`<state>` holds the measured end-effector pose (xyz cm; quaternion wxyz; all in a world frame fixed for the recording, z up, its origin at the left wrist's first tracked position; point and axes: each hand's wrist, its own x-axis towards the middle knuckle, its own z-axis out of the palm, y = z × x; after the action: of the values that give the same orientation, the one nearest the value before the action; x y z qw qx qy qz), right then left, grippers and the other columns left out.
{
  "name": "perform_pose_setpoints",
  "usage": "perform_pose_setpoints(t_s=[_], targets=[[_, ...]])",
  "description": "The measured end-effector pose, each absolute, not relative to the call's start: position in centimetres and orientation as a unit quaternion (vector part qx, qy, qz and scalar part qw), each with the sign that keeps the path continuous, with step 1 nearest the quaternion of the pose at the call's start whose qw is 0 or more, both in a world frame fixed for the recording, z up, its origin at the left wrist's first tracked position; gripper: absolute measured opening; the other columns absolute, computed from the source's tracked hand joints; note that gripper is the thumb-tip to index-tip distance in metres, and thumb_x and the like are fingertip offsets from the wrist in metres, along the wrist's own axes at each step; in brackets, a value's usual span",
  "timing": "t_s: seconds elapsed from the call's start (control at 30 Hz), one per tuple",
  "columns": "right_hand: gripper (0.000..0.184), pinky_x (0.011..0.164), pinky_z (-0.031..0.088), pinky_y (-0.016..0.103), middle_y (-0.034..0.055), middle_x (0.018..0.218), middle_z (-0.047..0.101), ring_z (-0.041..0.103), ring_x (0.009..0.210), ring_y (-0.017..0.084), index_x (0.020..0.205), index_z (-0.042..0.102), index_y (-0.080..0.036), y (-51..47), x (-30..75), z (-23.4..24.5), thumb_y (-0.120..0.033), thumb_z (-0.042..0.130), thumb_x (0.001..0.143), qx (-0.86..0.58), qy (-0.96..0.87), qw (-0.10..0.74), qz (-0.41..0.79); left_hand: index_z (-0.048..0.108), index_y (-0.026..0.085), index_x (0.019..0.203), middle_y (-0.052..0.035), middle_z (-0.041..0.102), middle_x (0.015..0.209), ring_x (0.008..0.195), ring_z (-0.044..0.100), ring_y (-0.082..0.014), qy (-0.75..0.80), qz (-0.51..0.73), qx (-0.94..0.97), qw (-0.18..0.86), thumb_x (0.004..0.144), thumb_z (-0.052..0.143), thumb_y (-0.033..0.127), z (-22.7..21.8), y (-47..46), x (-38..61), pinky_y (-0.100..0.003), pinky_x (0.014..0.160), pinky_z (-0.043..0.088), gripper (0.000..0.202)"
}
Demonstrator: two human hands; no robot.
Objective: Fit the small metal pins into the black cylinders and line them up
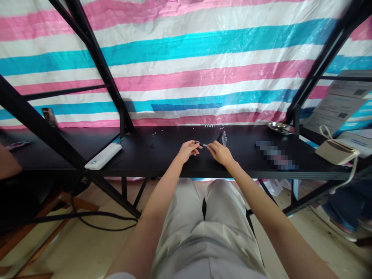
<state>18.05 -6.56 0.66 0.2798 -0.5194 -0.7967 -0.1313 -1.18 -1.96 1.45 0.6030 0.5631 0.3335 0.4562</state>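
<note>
Above the front half of the black table [162, 157], a slim dark-and-grey pen [204, 145] spans the gap between my hands. My left hand [189, 151] pinches its dark end between thumb and fingers, the other fingers loosely curled. At the opposite end, the fingers of my right hand [221, 152] close round the pen's grey part. Just behind my right hand is a bunch of small clear and dark pieces [223, 138], partly covered by the hand and too small to identify. Several tiny white pieces [210, 126] stand in a row at the table's back edge.
A white oblong device [103, 156] lies to the left, beside a black metal post [99, 62]. On the right are a shiny metal dish [281, 128], a blurred-out item [274, 155] and a cream pouch [337, 151] with a strap. A striped plastic sheet [197, 46] hangs behind.
</note>
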Motion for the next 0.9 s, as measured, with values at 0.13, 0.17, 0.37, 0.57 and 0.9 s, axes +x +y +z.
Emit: perform_pose_setpoints(t_s=[0.13,0.17,0.37,0.57,0.9], targets=[[0.035,0.063,0.038,0.023,0.0065,0.092,0.062,0.057,0.08,0.016,0.103,0.059,-0.019,-7.5,19.0,0.2,-0.038,0.032,0.092,-0.575,-0.747,0.314,-0.113,0.056,0.01,0.091,-0.0086,0.068,0.08,0.045,0.053,-0.0056,0.354,0.474,0.574,0.566,0.071,0.067,0.034,1.0,-1.5,-0.9,-0.018,0.042,0.037,0.033],[0.033,0.065,0.038,0.023,0.0066,0.091,0.063,0.058,0.081,0.016,0.102,0.059,-0.019,-7.7,19.3,0.1,-0.037,0.034,0.091,-0.593,-0.729,0.324,-0.105,0.056,0.01,0.091,-0.008,0.067,0.078,0.045,0.052,-0.0057,0.362,0.477,0.581,0.552,0.072,0.066,0.034,0.9,-1.3,-0.8,-0.019,0.042,0.037,0.033],[0.023,0.063,0.04,0.026,0.0056,0.083,0.067,0.061,0.078,0.019,0.092,0.062,-0.02,-7.5,20.7,-0.3,-0.032,0.045,0.084,-0.709,-0.62,0.333,-0.038,0.061,0.011,0.083,-0.0034,0.063,0.063,0.044,0.05,-0.0072,0.408,0.435,0.683,0.422,0.071,0.066,0.03,0.7,-0.3,1.8,-0.02,0.044,0.038,0.023],[0.03,0.062,0.042,0.028,0.0102,0.079,0.067,0.062,0.074,0.021,0.084,0.065,-0.019,-7.2,21.0,-0.3,-0.04,0.044,0.085,-0.774,-0.56,0.296,-0.021,0.067,0.015,0.074,-0.0045,0.065,0.067,0.064,0.057,-0.0141,0.455,0.374,0.769,0.251,0.066,0.069,0.026,0.8,0.3,6.5,-0.026,0.065,0.043,0.015],[0.028,0.065,0.044,0.032,0.0133,0.083,0.066,0.064,0.078,0.024,0.088,0.066,-0.019,-6.7,21.3,-0.3,-0.04,0.047,0.084,-0.793,-0.556,0.251,-0.014,0.068,0.018,0.075,-0.0064,0.065,0.075,0.073,0.057,-0.0183,0.515,0.311,0.773,0.202,0.068,0.069,0.028,0.7,0.0,9.0,-0.028,0.067,0.041,0.013]])
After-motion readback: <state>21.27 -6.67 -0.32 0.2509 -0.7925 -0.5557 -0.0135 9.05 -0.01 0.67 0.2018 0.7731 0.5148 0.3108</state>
